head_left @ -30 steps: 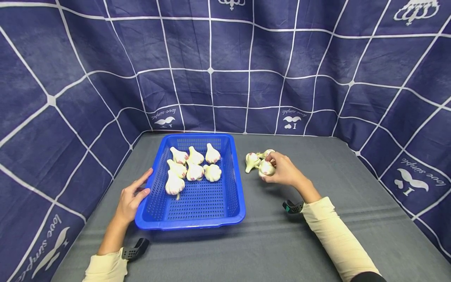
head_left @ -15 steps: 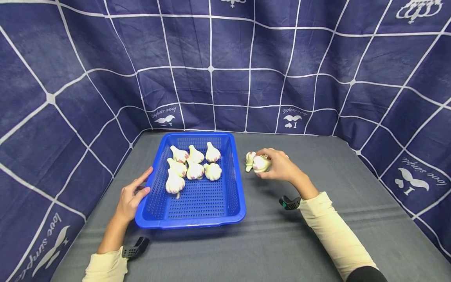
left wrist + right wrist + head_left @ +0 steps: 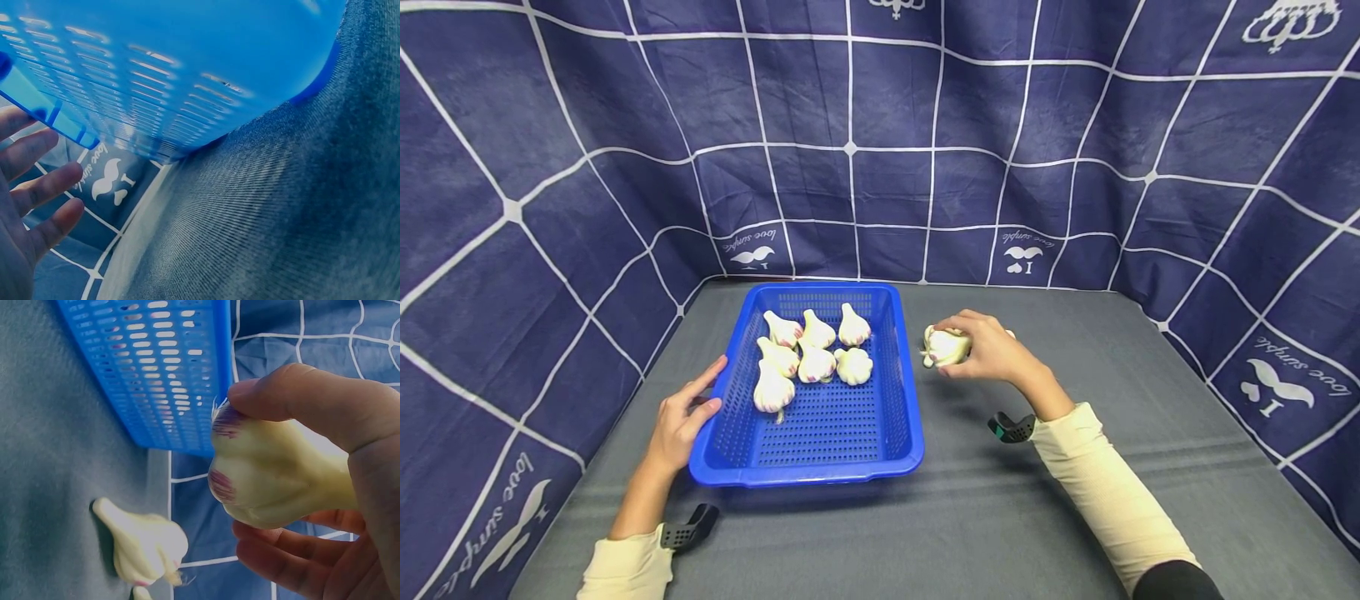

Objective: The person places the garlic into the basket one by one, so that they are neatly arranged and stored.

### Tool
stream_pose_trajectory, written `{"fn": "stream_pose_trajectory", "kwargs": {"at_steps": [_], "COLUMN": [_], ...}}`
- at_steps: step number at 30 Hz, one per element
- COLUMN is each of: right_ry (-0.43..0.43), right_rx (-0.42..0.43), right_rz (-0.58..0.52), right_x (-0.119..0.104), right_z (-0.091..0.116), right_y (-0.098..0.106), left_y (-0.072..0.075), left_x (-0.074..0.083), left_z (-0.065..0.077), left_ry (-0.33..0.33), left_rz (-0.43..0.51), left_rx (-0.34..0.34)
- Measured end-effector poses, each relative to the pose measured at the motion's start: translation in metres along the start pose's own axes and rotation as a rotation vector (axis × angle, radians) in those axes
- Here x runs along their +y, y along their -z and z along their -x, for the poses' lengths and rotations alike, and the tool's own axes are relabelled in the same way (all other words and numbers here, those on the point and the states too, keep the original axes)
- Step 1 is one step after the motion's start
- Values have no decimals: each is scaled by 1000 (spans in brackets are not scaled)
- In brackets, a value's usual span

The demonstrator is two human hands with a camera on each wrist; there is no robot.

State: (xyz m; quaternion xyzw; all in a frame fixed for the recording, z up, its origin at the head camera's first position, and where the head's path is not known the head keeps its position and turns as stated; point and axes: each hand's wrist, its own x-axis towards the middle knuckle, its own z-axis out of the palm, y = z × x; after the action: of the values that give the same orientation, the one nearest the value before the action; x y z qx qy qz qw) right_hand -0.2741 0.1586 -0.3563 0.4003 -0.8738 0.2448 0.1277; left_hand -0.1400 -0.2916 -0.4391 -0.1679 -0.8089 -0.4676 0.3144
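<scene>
My right hand (image 3: pixel 988 350) pinches a garlic bulb (image 3: pixel 946 346) between thumb and fingers, just right of the basket. In the right wrist view this bulb (image 3: pixel 269 469) is pale with purple streaks, its stem toward the palm. Another bulb (image 3: pixel 147 544) lies below it on the grey cloth, with a sliver of one more at the frame's bottom. My left hand (image 3: pixel 676 425) lies along the left rim of the blue perforated basket (image 3: pixel 808 477), fingers fairly straight in the left wrist view. Several garlic bulbs (image 3: pixel 816 364) sit in the basket's far and left part.
Grey cloth (image 3: pixel 985 525) covers the table. Blue curtains with white grid lines (image 3: pixel 891 192) hang behind and along both sides. The front right of the basket floor (image 3: pixel 835 433) shows bare mesh.
My right hand has lifted the garlic bulb and carried it left toward the basket, over the bulbs on the table. The left hand and basket have stayed in place.
</scene>
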Motion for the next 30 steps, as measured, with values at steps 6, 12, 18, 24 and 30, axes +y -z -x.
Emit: {"fn": "stream_pose_trajectory", "kwargs": {"at_steps": [6, 12, 18, 24, 30], "right_ry": [16, 35, 54, 78, 117], "right_rx": [4, 20, 31, 57, 70], "right_rz": [-41, -68, -71, -81, -61], "right_x": [-6, -13, -18, -24, -32], "right_z": [-7, -14, -19, -25, -34], "right_y": [0, -2, -3, 1, 4], "left_y": [0, -1, -1, -1, 0], "left_x": [0, 0, 0, 0, 0], "left_z": [1, 1, 0, -1, 0], "left_ry": [11, 7, -3, -10, -4], "left_rz": [-10, -8, -9, -7, -9], "left_rx": [-3, -4, -11, -8, 1]}}
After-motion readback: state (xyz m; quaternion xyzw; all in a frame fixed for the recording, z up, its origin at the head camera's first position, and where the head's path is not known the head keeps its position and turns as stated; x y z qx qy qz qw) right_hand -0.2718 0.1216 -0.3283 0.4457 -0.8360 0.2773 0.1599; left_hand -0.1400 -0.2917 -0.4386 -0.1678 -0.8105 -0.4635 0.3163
